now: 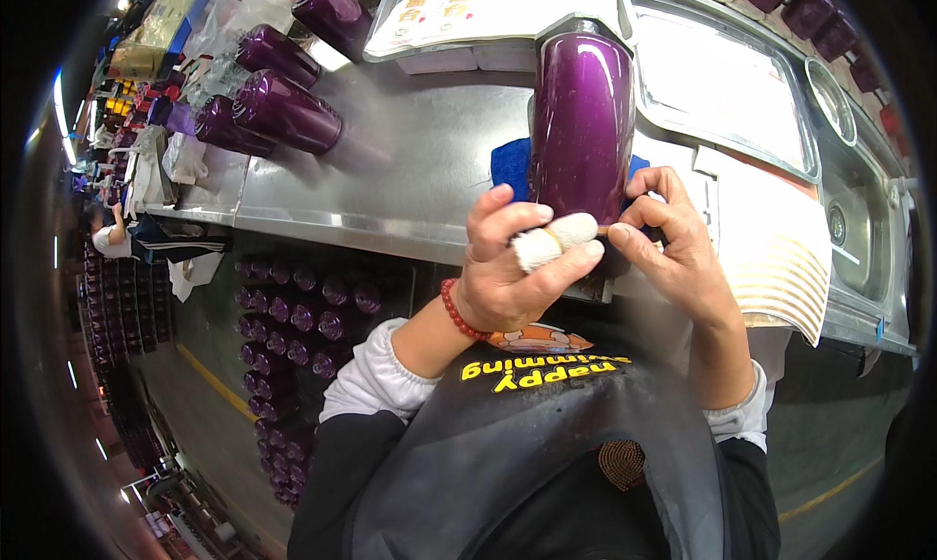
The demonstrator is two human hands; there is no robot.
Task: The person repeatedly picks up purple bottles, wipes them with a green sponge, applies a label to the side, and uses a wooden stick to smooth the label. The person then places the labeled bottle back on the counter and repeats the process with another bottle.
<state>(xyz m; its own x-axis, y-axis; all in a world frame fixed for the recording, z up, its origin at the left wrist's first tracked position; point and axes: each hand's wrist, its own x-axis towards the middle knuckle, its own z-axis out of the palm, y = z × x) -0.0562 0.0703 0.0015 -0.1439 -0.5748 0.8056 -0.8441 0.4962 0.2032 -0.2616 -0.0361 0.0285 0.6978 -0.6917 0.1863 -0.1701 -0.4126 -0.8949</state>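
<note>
A glossy purple bottle (pixel 583 121) lies before me over a blue cloth (pixel 511 166), its near end towards my body. My left hand (pixel 523 267) is at the near left of that end; a white fabric wrap covers one finger, and a red bead bracelet circles the wrist. My right hand (pixel 670 245) is at the near right side of the bottle, thumb and index finger close together. A thin gold strip (pixel 605 230) runs across the bottle's end between the fingertips of both hands. Its far ends are hidden by the fingers.
Several purple bottles (pixel 287 111) stand at the left of the steel table (pixel 410 135). A tray with printed sheets (pixel 498 11) is beyond, another tray (pixel 725 84) at right. Sheets with gold strips (pixel 776 267) lie near the sink (pixel 864 223). Another person (pixel 113 234) is far left.
</note>
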